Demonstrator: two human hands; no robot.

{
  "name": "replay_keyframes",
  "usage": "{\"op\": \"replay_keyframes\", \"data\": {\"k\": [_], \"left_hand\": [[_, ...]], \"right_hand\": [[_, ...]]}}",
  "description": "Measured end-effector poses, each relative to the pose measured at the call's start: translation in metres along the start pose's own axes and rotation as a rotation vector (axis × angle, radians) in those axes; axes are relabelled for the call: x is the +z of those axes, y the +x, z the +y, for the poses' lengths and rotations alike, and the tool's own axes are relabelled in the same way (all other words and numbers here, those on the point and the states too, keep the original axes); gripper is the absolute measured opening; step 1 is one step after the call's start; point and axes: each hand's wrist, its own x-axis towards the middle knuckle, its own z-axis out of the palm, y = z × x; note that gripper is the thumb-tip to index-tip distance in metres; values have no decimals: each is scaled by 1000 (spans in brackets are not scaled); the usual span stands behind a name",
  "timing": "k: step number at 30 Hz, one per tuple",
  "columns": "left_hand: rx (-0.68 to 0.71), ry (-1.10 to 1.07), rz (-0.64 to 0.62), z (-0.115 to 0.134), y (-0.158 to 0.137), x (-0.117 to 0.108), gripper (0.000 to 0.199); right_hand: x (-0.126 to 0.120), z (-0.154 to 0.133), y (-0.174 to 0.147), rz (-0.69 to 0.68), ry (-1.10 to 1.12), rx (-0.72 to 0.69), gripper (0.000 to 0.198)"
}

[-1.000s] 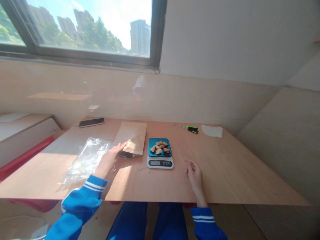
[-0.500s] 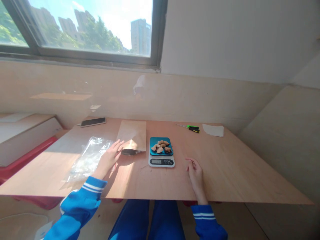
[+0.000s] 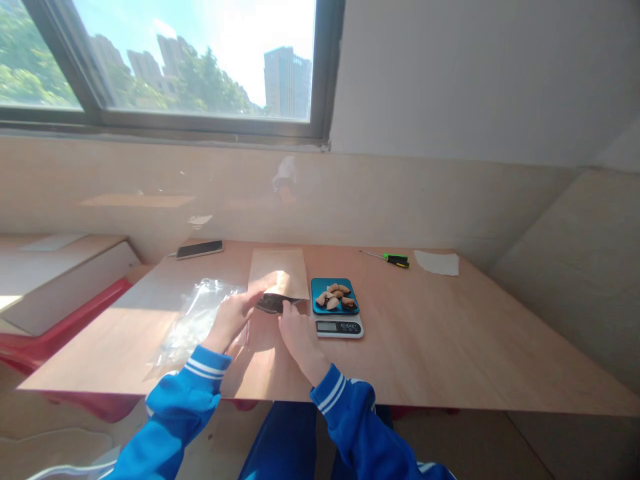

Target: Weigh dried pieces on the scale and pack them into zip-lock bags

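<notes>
A brown paper bag (image 3: 279, 270) lies flat on the table, its dark-lined mouth toward me and slightly parted. My left hand (image 3: 234, 319) grips the left corner of that mouth with thumb and fingers. My right hand (image 3: 300, 333) pinches the near lip of the bag, close to its middle. Just right of the bag stands a kitchen scale (image 3: 340, 329) with a blue plate, its small display lit too faintly to read. Several brown, shell-like pieces (image 3: 336, 296) are heaped on the plate.
A clear plastic bag (image 3: 193, 327) lies left of my left hand. Toward the back are a phone (image 3: 200, 250), screwdrivers with green-and-black handles (image 3: 397, 260) and a torn piece of white paper (image 3: 437, 263). A large box (image 3: 65, 280) stands left of the table (image 3: 450, 347).
My right hand has moved left across the front of the scale to the paper bag's mouth. My left hand has closed on the bag's corner. The view has shifted slightly.
</notes>
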Motion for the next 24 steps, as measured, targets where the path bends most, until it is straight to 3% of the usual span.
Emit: {"op": "replay_keyframes", "data": {"k": [11, 18, 21, 24], "left_hand": [[5, -47, 9, 4, -3, 1, 45], [-8, -117, 13, -1, -4, 5, 42], [-7, -134, 6, -4, -7, 10, 40], [4, -147, 5, -7, -13, 15, 38]], "right_hand": [[14, 10, 3, 7, -41, -1, 23], [-15, 38, -6, 267, 269, -82, 27], [-32, 67, 11, 352, 372, 31, 28], [-41, 100, 42, 317, 438, 170, 25]]}}
